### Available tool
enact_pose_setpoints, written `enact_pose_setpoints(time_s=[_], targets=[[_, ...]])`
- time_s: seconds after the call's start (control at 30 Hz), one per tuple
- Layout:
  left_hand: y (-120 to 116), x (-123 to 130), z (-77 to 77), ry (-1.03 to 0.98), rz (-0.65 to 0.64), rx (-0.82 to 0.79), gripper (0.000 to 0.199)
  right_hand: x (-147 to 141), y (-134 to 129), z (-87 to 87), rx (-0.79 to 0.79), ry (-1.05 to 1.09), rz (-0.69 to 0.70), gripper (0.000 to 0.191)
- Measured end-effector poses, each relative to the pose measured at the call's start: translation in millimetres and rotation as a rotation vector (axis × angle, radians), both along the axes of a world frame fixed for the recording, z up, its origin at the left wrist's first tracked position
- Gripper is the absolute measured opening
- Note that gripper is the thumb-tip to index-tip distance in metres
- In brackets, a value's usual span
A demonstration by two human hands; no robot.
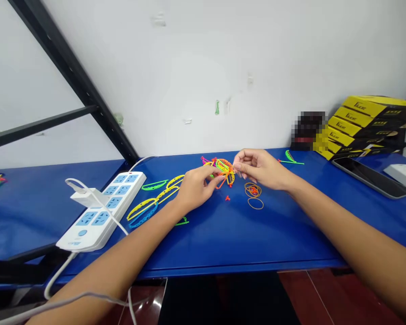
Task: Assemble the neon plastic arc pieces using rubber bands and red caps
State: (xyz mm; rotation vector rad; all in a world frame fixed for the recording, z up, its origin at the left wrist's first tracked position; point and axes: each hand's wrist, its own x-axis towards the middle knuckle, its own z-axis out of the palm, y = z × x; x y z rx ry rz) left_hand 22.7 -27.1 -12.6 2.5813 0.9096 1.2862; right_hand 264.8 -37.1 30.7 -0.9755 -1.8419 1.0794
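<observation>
My left hand is closed, thumb and forefinger pinching an orange plastic piece at the pile's front. My right hand is beside it, thumb and fingertips pressed together; whatever they hold is too small to make out. Several coloured plastic pieces in green, orange and pink lie behind and between the hands. Tan rubber bands lie below my right hand, with small red bits among them. One small red piece sits alone on the blue table. Yellow bow-shaped pieces and a blue one lie left of my left hand.
A white power strip with a plug and cables stands at the left. On the right are a black phone, stacked yellow-black boxes and a green piece. The blue table meets a white wall behind.
</observation>
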Motion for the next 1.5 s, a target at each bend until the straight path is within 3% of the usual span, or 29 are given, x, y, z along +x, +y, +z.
enact_pose_setpoints(time_s=[0.27,0.5,0.87,1.23,1.5], targets=[[0,-1,-1.8,0.023,-0.011,0.055,0.011,-8,1,-9.8,0.112,-0.050,-0.092,0.031],[1,-1,-0.4,-0.022,-0.008,0.018,0.018,-6,3,-14.9,0.187,-0.189,-0.069,0.032],[3,-3,0.3,-0.024,-0.008,0.011,0.025,-11,4,-29.1,0.162,-0.246,-0.022,0.031],[3,-2,-2.7,-0.026,-0.003,-0.066,0.029,-12,-1,-15.0,0.175,-0.150,-0.083,0.027],[1,-3,-1.0,-0.006,-0.020,-0.098,0.034,-14,-1,-18.4,0.116,-0.075,-0.094,0.028]])
